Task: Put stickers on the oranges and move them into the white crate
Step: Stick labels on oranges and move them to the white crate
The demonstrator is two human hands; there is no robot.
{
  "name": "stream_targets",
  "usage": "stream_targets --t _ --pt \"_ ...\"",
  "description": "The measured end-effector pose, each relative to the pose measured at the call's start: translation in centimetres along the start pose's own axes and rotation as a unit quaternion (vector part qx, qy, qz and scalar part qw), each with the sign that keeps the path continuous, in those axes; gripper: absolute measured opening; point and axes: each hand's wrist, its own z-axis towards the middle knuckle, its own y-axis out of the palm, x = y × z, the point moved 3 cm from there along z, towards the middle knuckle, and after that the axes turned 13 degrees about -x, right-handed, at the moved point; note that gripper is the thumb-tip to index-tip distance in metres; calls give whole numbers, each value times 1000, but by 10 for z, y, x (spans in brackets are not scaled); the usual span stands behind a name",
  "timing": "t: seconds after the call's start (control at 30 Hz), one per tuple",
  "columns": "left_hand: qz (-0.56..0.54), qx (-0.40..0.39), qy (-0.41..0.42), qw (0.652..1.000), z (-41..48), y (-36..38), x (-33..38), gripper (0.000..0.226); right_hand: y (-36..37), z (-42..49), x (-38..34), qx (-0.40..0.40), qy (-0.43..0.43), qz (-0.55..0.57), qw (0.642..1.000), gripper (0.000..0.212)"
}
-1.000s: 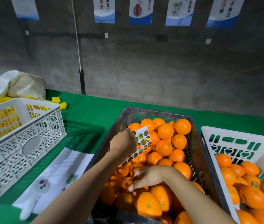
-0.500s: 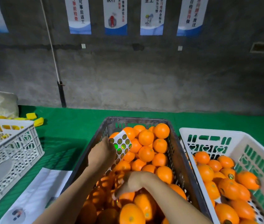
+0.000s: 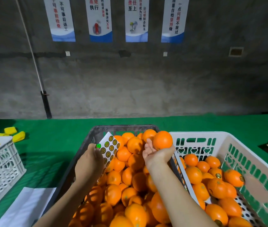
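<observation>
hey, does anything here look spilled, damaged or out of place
Nothing stands out. The oranges sit inside the dark grey plastic crate and the white plastic crate; none lie on the green table cloth. The right hand holds one round orange, the left hand the white sticker sheet.

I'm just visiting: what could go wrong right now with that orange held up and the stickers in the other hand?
The orange sits in the right hand above the gap between the dark crate and white crate; a slip might drop it unstickered among the finished fruit. The left hand pinches only the sticker sheet's edge, so it could bend.
</observation>
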Motion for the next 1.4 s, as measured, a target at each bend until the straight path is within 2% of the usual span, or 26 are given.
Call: stream_targets --t 0.2,0.33,0.47,0.53,0.6,0.63,0.67,0.7,0.73,0.77,0.83,0.87,0.9,0.93,0.97,1.03,1.17,1.3,1.4 --pt "10 -26 3 1000 -3 5 2 27 1 -5 -21 -57 -30 163 985 74" --pt "5 -39 -3 999 -5 9 2 29 -1 -1 -21 -48 -50 164 984 69" --pt "12 -45 -9 999 -5 10 2 31 -5 5 -17 -21 -44 80 996 64" --pt "20 -50 -9 999 -5 10 5 31 -7 8 -13 2 -40 -23 999 59" --pt "30 -64 7 997 -7 10 9 30 -5 8 -5 13 -43 -171 984 44" --pt "33 -74 16 997 -7 11 11 30 -2 6 -1 7 -59 -260 964 35" --pt "35 -84 24 996 -8 11 12 30 2 4 2 -9 -95 -363 927 28" --pt "37 -89 34 995 -8 12 13 31 6 3 6 -35 -147 -481 864 25" --pt "39 -90 49 994 -8 11 14 32 9 0 11 -69 -203 -600 771 23" --pt "39 -91 65 993 -9 11 14 34 11 -3 18 -105 -251 -696 664 21" --pt "36 -101 94 990 -8 12 14 37 12 -8 33 -180 -316 -806 466 20" --pt "38 -110 105 988 -8 13 14 37 10 -9 40 -216 -328 -836 385 23" --pt "37 -121 112 986 -8 14 13 34 7 -10 47 -244 -328 -853 325 26" --pt "35 -132 115 984 -7 15 13 30 4 -9 52 -266 -322 -861 290 30" --pt "35 -140 116 983 -6 16 13 27 2 -9 55 -280 -314 -865 272 33" --pt "41 -152 124 980 -7 16 15 27 0 -7 57 -287 -301 -870 263 35" --pt "14 -167 155 974 -13 14 20 36 2 -7 53 -280 -299 -867 282 30" --pt "-89 -188 116 971 -14 10 23 39 5 -9 52 -285 -309 -855 305 23" --pt "-106 -212 93 967 -13 10 22 39 4 -8 53 -281 -308 -859 296 23"
